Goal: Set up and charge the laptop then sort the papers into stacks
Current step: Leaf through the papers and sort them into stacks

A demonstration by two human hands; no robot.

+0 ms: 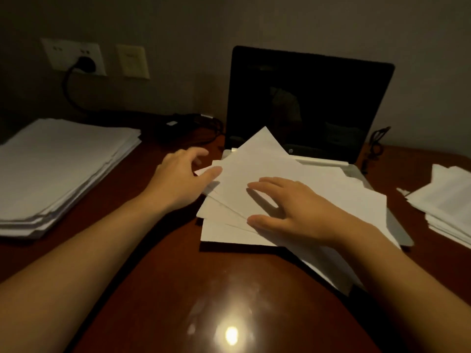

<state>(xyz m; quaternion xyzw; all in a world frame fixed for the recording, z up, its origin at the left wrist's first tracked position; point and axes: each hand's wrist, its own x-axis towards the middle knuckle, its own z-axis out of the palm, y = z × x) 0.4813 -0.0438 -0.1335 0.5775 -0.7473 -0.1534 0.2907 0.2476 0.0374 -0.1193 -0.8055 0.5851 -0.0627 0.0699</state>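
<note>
An open laptop (308,103) with a dark screen stands at the back of the brown desk (165,263). A fanned pile of white papers (300,171) lies over its keyboard and spills onto the desk. My right hand (298,210) rests flat on the pile with fingers spread. My left hand (181,174) is at the pile's left edge, its thumb touching the top sheets and its fingers loosely curved above the desk. A neat tall stack of paper (58,169) sits at the left, and a printed stack (448,207) at the right edge.
A black plug (85,63) sits in a wall socket, its cable running down to a charger and cords (188,126) left of the laptop. A second wall plate (132,61) is beside it. Another cord (377,143) lies right of the screen. A lamp glare shines on the near desk.
</note>
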